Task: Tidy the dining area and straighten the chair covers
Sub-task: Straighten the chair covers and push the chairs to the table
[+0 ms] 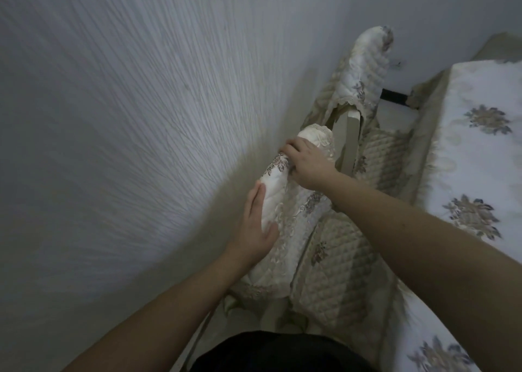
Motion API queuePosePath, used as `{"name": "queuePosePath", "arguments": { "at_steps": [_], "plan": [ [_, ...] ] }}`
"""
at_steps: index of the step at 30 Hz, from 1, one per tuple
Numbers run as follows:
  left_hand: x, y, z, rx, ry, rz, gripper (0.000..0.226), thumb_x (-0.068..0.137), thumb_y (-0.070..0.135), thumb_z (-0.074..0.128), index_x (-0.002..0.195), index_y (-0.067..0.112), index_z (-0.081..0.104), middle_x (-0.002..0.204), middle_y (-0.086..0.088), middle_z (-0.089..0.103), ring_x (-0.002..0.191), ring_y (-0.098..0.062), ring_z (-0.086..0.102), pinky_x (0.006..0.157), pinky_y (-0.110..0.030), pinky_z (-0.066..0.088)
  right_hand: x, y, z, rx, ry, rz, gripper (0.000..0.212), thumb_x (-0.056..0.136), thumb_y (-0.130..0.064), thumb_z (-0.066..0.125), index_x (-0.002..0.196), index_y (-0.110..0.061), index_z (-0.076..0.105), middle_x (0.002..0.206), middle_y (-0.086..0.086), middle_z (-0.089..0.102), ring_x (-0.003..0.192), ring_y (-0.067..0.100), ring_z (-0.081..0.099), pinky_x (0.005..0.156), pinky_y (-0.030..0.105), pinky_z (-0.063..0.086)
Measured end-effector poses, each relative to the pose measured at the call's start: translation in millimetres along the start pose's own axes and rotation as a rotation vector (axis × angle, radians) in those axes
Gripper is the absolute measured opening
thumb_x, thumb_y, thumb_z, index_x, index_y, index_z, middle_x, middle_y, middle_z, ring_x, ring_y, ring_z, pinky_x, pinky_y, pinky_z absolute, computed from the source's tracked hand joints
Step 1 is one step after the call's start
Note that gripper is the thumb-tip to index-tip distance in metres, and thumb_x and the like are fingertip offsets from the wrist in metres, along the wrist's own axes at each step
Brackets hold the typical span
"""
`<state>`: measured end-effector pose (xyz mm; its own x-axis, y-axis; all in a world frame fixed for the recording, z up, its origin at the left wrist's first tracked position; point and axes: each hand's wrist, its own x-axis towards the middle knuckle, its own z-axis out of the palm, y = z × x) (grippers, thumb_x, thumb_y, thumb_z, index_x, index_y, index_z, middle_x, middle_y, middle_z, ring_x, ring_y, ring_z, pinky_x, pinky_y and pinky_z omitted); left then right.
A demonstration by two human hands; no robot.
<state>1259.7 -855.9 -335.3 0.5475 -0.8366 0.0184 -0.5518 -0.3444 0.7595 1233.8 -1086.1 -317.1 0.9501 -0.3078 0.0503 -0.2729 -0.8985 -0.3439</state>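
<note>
Chairs in view number two, both standing in a row against the textured wall [118, 117] that fills the 9 o'clock half of the frame. Each chair carries one quilted backrest cover and one quilted seat cushion, giving two covers and two cushions in total. The near backrest cover [293, 202], white quilted fabric with floral embroidery and lace trim, sits at frame centre; the near seat cushion [336, 267] lies just beside it toward 5 o'clock. The far backrest cover [364, 69] stands at 1 o'clock, with the far seat cushion [387, 157] below it toward 3 o'clock, and a pale chair frame post [351, 137] shows between the two covers. Two hands are engaged, both on the near backrest cover. The left hand [254, 227] lies flat along the wall-side face of the cover, fingers straight and together, thumb pressed against the top edge; nothing is gripped. The right hand [305, 162] rests over the top of the cover at its far end, fingers curled down over the fabric toward the wall side; whether they pinch the cloth cannot be told. One table with a floral tablecloth [480, 157] runs along the 3 o'clock edge, near the seat cushions. Dark clothing [276, 352] of the person occupies 6 o'clock.
</note>
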Motion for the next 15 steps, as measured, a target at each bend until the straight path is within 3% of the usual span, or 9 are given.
{"name": "queuePosePath", "arguments": {
  "at_steps": [3,5,7,9,12,15],
  "plan": [
    [9.0,-3.6,-15.7,0.032,-0.039,0.052,0.068,0.09,0.038,0.048,0.15,0.014,0.024,0.152,0.009,0.015,0.134,0.007,0.017,0.104,-0.003,0.015,-9.3,-3.6,2.1,0.021,-0.006,0.045,0.058,0.077,-0.013,0.043,0.135,-0.013,0.046,0.139,0.015,0.04,0.128,0.036,0.038,0.107,0.047,0.031],
    [23.8,-5.7,-34.3,0.089,-0.011,0.139,0.056,0.091,0.042,0.042,0.137,0.011,0.047,0.137,0.006,0.041,0.124,-0.005,0.042,0.105,-0.022,0.035,-19.4,-8.9,3.9,0.033,-0.022,0.081,0.063,0.084,-0.008,0.045,0.145,-0.017,0.031,0.151,0.01,0.026,0.141,0.03,0.021,0.113,0.046,0.023],
    [46.5,-5.5,-51.2,0.244,0.047,0.247,0.041,0.092,0.04,0.041,0.113,0.014,0.064,0.108,0.004,0.061,0.097,-0.017,0.06,0.084,-0.039,0.051,-33.4,-19.1,5.4,0.068,-0.013,0.149,0.069,0.086,-0.006,0.044,0.15,-0.018,0.019,0.157,0.005,0.016,0.144,0.025,0.014,0.114,0.045,0.022],
    [72.9,-0.2,-62.3,0.323,0.055,0.269,0.035,0.091,0.039,0.04,0.097,0.017,0.067,0.088,0.002,0.063,0.082,-0.019,0.061,0.072,-0.04,0.051,-49.6,-35.4,6.0,0.135,0.018,0.254,0.067,0.09,-0.011,0.043,0.151,-0.019,0.016,0.158,0.003,0.015,0.14,0.025,0.024,0.112,0.043,0.027],
    [109.6,11.8,-61.7,0.308,-0.028,0.211,0.03,0.093,0.033,0.048,0.112,0.017,0.063,0.104,-0.003,0.063,0.097,-0.021,0.06,0.085,-0.04,0.049,-74.8,-67.0,10.5,0.27,0.041,0.398,0.059,0.096,-0.024,0.042,0.149,-0.014,0.02,0.153,0.009,0.026,0.134,0.029,0.035,0.108,0.04,0.031],
    [140.4,25.9,-46.4,0.248,-0.222,0.112,0.045,0.093,0.028,0.05,0.135,0.01,0.047,0.131,-0.012,0.052,0.123,-0.027,0.047,0.104,-0.036,0.037,-93.8,-106.7,22.1,0.5,-0.01,0.568,0.063,0.097,-0.038,0.043,0.149,-0.01,0.02,0.151,0.01,0.03,0.137,0.025,0.032,0.109,0.035,0.026]
  ]
}}
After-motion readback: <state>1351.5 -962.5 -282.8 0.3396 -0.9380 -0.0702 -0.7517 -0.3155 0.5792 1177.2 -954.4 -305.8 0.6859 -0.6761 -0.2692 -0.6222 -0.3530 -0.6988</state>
